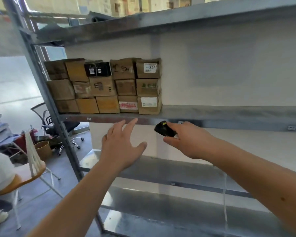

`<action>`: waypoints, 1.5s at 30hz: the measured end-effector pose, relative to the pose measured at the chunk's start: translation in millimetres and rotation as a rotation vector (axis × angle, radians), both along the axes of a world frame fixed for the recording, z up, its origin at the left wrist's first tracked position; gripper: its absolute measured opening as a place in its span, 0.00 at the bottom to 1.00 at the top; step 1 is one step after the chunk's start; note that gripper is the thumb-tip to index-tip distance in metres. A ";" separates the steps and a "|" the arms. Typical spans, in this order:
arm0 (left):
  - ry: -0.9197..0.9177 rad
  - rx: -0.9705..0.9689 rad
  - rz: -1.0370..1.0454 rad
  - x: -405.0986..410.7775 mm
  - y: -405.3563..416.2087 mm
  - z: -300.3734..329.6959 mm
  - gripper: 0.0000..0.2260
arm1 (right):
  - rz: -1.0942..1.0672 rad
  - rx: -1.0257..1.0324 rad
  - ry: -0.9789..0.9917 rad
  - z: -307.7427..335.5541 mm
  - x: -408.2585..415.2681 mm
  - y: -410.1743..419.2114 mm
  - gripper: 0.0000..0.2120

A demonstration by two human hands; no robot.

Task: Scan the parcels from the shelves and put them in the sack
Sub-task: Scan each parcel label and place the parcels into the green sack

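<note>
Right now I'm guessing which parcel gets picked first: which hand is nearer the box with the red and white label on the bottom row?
Left. The left hand reaches up just below the red-labelled box; the right hand, holding the scanner, is lower right.

Brown cardboard parcels [102, 86] fill the grey metal shelf [212, 112]; one is black [98, 69] with white labels, another carries a red-and-white label [128, 104] (print too blurred to read). The scanner [164, 129] is black with a yellow mark.
</note>
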State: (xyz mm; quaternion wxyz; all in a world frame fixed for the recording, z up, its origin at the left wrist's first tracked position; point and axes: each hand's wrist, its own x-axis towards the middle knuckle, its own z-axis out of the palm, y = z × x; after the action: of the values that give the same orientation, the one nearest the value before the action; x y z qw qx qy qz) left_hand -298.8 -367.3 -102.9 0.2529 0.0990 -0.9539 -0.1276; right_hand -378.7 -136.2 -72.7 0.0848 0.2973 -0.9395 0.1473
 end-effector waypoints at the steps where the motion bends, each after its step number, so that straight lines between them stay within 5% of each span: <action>1: 0.014 -0.006 -0.018 -11.8 -6.6 6.3 0.38 | -0.004 -0.016 0.000 5.6 -10.1 -6.6 0.21; 18: 0.272 -0.037 -0.330 -195.9 -54.6 140.5 0.36 | -0.221 -0.190 0.132 105.1 -137.1 -68.2 0.21; 32: 0.227 0.092 -0.373 -258.0 -67.0 177.2 0.34 | -0.504 -0.179 0.089 151.1 -207.9 -88.8 0.18; 45: 0.229 0.550 -0.497 -260.7 -60.0 162.7 0.30 | -0.524 -0.156 0.140 141.1 -202.1 -93.0 0.20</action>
State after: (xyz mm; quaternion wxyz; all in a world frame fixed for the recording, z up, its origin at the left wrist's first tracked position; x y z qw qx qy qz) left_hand -559.6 -427.3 59.8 0.2830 -0.0860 -0.8446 -0.4462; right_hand -580.8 -229.2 68.4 0.2072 0.0464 -0.9621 0.1714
